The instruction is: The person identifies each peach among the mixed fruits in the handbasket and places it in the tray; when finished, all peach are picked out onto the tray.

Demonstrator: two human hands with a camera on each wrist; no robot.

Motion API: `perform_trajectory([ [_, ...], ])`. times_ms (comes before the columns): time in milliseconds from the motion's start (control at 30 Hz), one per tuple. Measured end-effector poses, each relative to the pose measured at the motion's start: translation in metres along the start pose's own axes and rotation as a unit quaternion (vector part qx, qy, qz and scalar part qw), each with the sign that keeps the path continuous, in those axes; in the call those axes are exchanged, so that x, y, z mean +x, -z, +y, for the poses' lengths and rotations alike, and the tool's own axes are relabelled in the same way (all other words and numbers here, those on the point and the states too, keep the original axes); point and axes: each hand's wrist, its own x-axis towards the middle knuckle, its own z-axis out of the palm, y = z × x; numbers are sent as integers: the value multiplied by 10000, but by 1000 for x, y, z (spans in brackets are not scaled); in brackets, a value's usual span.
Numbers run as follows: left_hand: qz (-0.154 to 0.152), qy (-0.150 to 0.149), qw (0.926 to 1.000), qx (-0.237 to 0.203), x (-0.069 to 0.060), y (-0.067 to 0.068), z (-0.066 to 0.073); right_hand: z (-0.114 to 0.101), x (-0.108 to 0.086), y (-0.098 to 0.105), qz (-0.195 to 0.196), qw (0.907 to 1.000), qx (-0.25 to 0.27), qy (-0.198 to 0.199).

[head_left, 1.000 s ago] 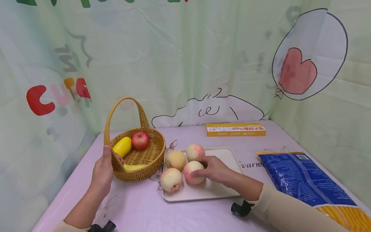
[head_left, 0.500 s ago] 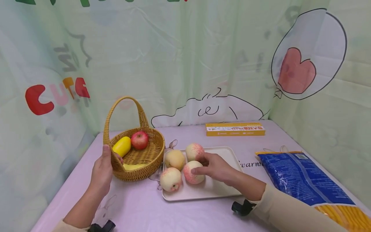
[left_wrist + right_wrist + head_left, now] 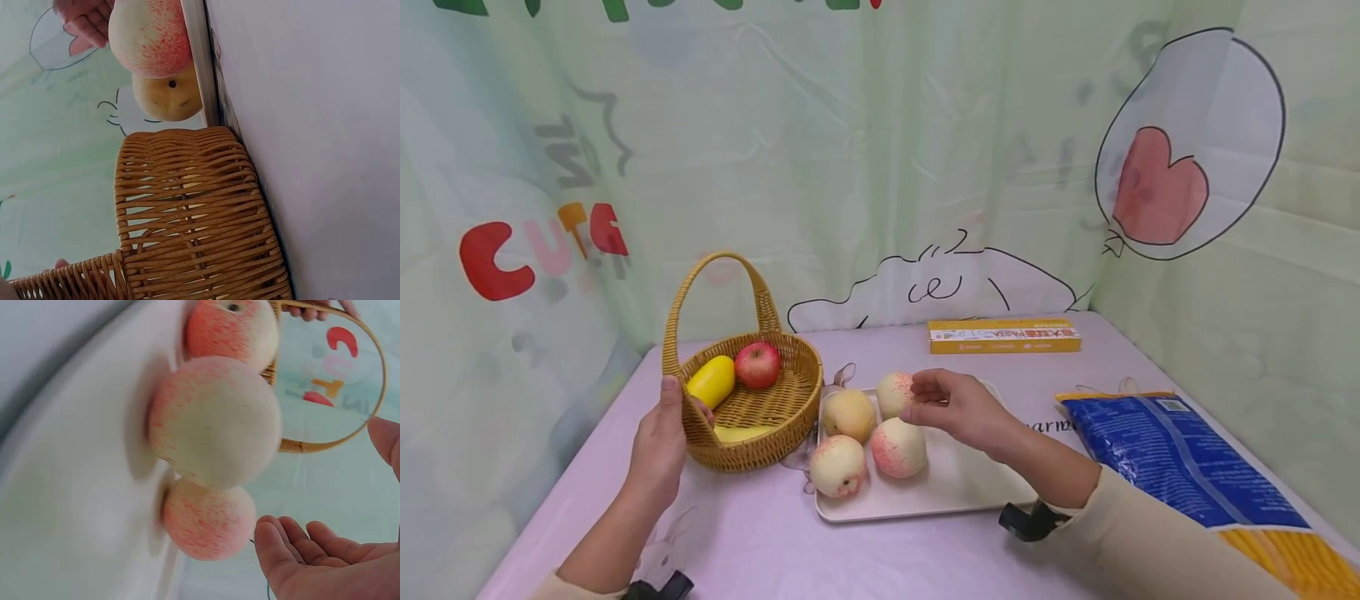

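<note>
My left hand [image 3: 658, 450] grips the wicker basket [image 3: 737, 457] at the foot of its arched handle, thumb outside and fingertips inside the rim. In the basket lie a red apple [image 3: 757, 365], a yellow oblong fruit [image 3: 712, 381] and another yellow piece [image 3: 741, 434], partly hidden by the rim. Several peaches sit at the left end of a cream tray [image 3: 970, 479]. My right hand [image 3: 966, 414] hovers just above and right of the nearest-right peach [image 3: 900, 448], fingers loosely bent and apart from the thumb. The right wrist view shows a gap between this hand [image 3: 337, 556] and the peaches.
A yellow pasta box [image 3: 1003, 336] lies at the back of the table. To the right is a blue and yellow bag [image 3: 1180, 458]. Printed curtains [image 3: 880, 167] close in the back and sides. The basket stands close to the tray's left edge.
My right hand has let go of the nearest-right peach and lifted slightly up and to the right, its fingers spreading. That peach stays on the tray. The left hand keeps its grip on the basket.
</note>
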Motion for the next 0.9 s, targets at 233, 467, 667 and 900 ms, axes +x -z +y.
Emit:
perform_trajectory([
  [233,-7,1,10000,-21,2,2,-1,-17,1,12,-48,9998,198,75],
  [467,-51,-23,9999,85,2,4,-1,-33,-3,26,12,9989,443,181],
  [667,-151,-239,9985,471,3,9,-2,-36,-7,30,-58,9989,379,261],
  [900,506,-1546,9756,1476,-7,6,-6,-30,-11,29,-107,9986,186,479],
])
